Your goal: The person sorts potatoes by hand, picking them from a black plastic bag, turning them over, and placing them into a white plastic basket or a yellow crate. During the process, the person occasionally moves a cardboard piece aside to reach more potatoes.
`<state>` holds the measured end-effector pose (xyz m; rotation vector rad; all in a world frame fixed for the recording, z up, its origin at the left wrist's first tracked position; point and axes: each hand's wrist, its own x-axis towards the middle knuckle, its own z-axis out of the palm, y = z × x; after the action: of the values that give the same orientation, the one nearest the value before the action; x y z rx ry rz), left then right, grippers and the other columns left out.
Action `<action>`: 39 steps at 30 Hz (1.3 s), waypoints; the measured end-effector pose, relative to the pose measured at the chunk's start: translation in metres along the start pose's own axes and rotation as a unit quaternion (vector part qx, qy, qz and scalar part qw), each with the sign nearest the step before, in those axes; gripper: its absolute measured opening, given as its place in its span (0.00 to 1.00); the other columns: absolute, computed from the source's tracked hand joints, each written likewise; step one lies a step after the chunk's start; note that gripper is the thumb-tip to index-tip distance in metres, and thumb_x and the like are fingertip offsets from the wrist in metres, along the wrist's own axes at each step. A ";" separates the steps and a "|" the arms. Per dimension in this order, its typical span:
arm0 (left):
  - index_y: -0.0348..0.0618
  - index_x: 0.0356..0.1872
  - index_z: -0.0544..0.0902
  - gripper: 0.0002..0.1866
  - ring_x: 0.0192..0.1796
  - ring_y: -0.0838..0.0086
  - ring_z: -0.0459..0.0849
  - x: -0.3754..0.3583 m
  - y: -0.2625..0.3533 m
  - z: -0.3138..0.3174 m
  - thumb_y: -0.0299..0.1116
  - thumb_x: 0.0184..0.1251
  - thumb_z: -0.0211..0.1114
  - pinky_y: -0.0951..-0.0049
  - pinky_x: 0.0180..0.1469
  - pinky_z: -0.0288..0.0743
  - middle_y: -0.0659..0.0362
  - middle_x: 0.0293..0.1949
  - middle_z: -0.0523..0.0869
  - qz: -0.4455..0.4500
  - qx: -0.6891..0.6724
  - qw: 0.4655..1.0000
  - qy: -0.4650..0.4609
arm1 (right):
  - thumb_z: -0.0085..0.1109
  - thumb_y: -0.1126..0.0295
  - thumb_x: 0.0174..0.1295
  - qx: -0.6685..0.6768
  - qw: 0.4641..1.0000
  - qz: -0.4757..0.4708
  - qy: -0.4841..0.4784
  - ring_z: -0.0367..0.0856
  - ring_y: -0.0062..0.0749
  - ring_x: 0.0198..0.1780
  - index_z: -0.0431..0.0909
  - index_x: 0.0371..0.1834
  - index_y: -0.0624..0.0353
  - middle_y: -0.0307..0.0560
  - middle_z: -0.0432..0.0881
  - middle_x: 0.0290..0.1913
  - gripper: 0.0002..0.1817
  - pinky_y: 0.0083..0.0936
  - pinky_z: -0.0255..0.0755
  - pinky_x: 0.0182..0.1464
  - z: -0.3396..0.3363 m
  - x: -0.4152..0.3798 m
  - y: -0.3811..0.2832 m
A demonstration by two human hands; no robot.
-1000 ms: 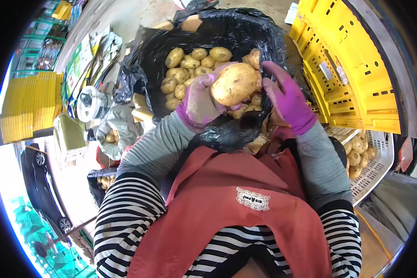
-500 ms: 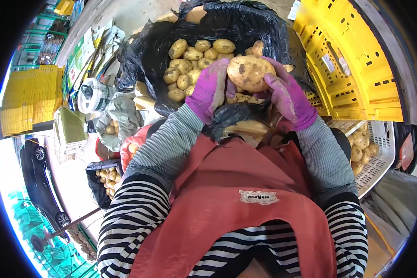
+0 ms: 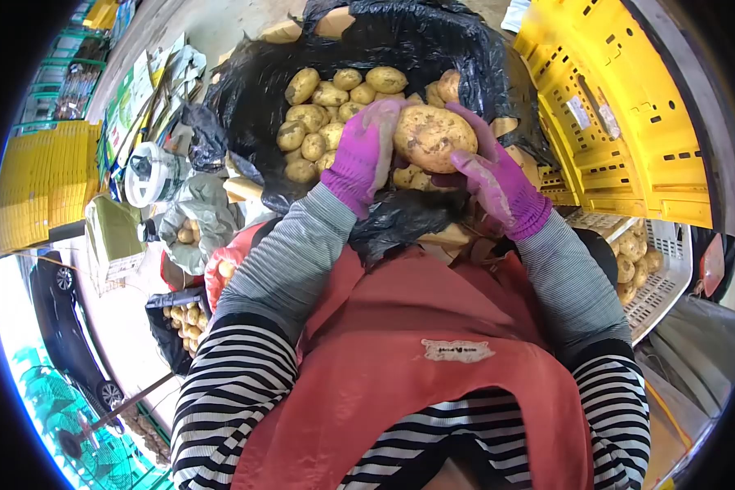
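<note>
A large, dirt-marked potato (image 3: pixel 434 139) is held up between my two gloved hands, above a box lined with black plastic (image 3: pixel 261 90). My left hand (image 3: pixel 369 151), in a purple glove, closes against the potato's left side. On the other side, my right hand (image 3: pixel 502 175) grips it, thumb across the front and fingers partly hidden behind. Below and beyond my hands, several smaller yellow potatoes (image 3: pixel 309 118) lie in the lined box. Some of them are covered by my hands and the held potato.
A yellow plastic crate (image 3: pixel 629 122) stands at the right, near a white crate (image 3: pixel 670 261) holding potatoes. On the left are a white bucket (image 3: pixel 145 175), a grey-green bag (image 3: pixel 208 216), a black-lined container (image 3: pixel 167 331) of potatoes and stacked yellow crates (image 3: pixel 45 180).
The held potato has turned between my hands, showing a browner, more marked face. My right thumb sits lower on it. The view has shifted slightly.
</note>
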<state>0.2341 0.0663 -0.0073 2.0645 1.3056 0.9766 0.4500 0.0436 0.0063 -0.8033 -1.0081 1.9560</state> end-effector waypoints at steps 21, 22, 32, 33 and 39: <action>0.46 0.66 0.71 0.26 0.57 0.75 0.74 0.012 -0.031 0.005 0.49 0.74 0.55 0.68 0.63 0.67 0.63 0.58 0.74 -0.331 -0.343 0.876 -0.075 | 0.49 0.60 0.75 0.157 0.980 -0.087 0.089 0.79 0.29 0.50 0.61 0.72 0.55 0.43 0.78 0.53 0.25 0.30 0.76 0.53 -0.025 -0.020 -0.054; 0.46 0.65 0.72 0.26 0.58 0.74 0.74 0.017 -0.040 0.003 0.50 0.74 0.55 0.67 0.64 0.67 0.63 0.59 0.74 -0.341 -0.322 0.879 -0.088 | 0.49 0.61 0.75 0.151 0.982 -0.075 0.087 0.79 0.29 0.49 0.62 0.71 0.55 0.42 0.78 0.52 0.24 0.29 0.76 0.52 -0.036 -0.012 -0.031; 0.49 0.50 0.77 0.10 0.40 0.80 0.74 0.039 -0.172 0.008 0.40 0.77 0.54 0.74 0.42 0.72 0.68 0.37 0.76 -0.290 -0.122 0.927 -0.203 | 0.54 0.62 0.72 0.201 0.957 -0.097 0.187 0.81 0.36 0.53 0.64 0.69 0.61 0.49 0.79 0.54 0.26 0.34 0.75 0.57 -0.036 -0.006 -0.039; 0.43 0.54 0.76 0.17 0.42 0.74 0.76 0.043 -0.182 0.011 0.42 0.74 0.54 0.71 0.44 0.73 0.60 0.40 0.79 -0.305 -0.115 0.930 -0.167 | 0.50 0.60 0.74 0.210 0.956 -0.095 0.180 0.80 0.39 0.55 0.62 0.71 0.61 0.51 0.78 0.57 0.27 0.34 0.75 0.59 -0.039 -0.007 -0.041; 0.42 0.74 0.61 0.39 0.49 0.63 0.79 0.107 -0.237 0.076 0.47 0.65 0.64 0.64 0.53 0.75 0.45 0.50 0.79 -0.498 -0.125 0.858 0.018 | 0.39 0.56 0.76 0.179 0.966 -0.048 0.181 0.79 0.41 0.58 0.58 0.74 0.62 0.56 0.74 0.63 0.29 0.37 0.73 0.63 -0.038 0.002 -0.049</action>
<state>0.1948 0.2584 -0.1940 0.9129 1.8280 0.6227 0.4960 0.0778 0.0294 -0.8462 -0.4510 1.7533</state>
